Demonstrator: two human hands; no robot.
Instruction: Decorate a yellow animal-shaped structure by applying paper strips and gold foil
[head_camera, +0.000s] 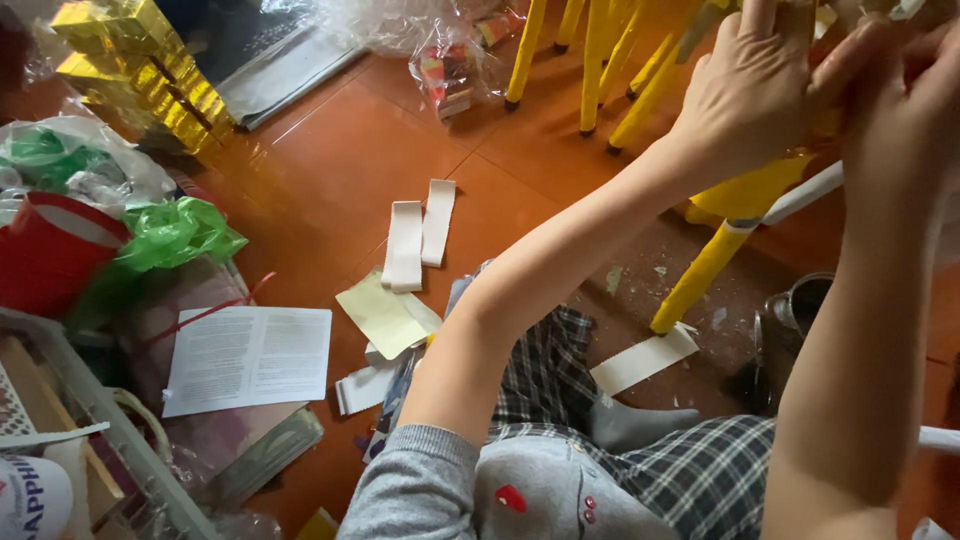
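Both my arms reach up to the top right of the view. My left hand (755, 85) has its fingers curled around the top of a yellow-wrapped frame piece (745, 190). My right hand (905, 75) presses close beside it on the same piece, partly cut off by the frame's edge. What lies between the fingers is hidden. A yellow leg (700, 275) with a white band slants down from the hands to the floor. My legs in plaid trousers (690, 470) stretch below.
White paper strips (420, 235) and a pale yellow sheet (380, 315) lie on the orange tiled floor. A printed page (250, 355), a red bucket (50, 250), green plastic (170, 235) and gold boxes (140, 65) sit left. More yellow legs (595, 60) stand behind. A dark pot (795, 315) is right.
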